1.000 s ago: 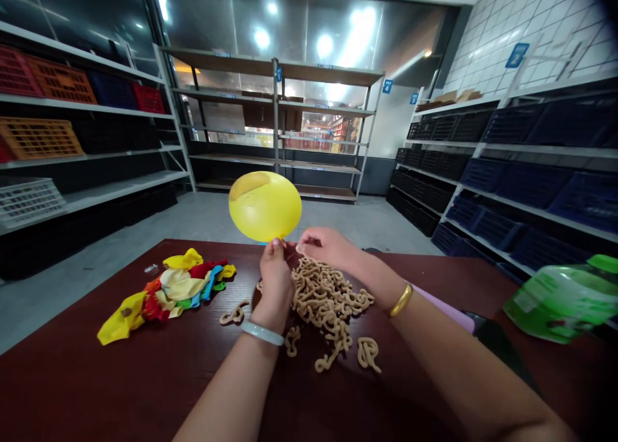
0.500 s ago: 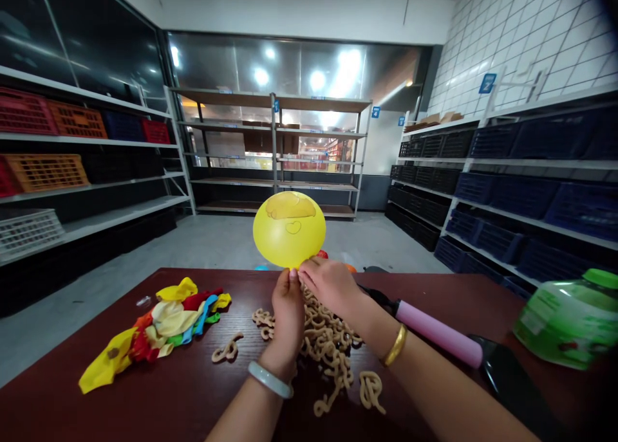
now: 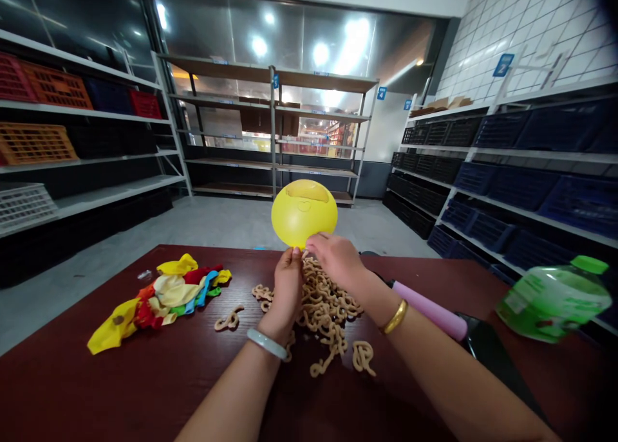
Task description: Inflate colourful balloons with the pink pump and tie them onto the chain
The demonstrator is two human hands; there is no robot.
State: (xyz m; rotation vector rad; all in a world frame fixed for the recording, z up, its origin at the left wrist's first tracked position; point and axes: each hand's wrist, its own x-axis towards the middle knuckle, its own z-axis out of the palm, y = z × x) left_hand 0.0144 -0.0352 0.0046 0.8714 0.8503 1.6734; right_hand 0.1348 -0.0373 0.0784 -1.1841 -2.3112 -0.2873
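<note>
A round, inflated yellow balloon (image 3: 304,213) with a drawn heart and a darker patch is upright above the table's far edge. At its base, the thumb and fingers of my left hand (image 3: 288,278) pinch the balloon's neck. My right hand (image 3: 335,258) is closed beside the neck, fingertips bent together against the balloon's underside; exactly what they grip is hidden. Beneath both hands spreads a pile of tan curly cord-like pieces (image 3: 323,294). To the left lies a heap of limp, uninflated balloons (image 3: 176,291) in yellow, cream, red, blue and green.
On the dark red table (image 3: 159,390), a pink tube (image 3: 429,310) with black end parts lies right of my right forearm. A green-capped jug (image 3: 555,300) stands at the right edge. Beyond are metal shelves (image 3: 273,127) and crates (image 3: 46,143) along the walls.
The view has tipped downward, so the shelves sit higher in it. The balloon and both hands appear a little further right and higher. My left hand keeps its pinch on the neck.
</note>
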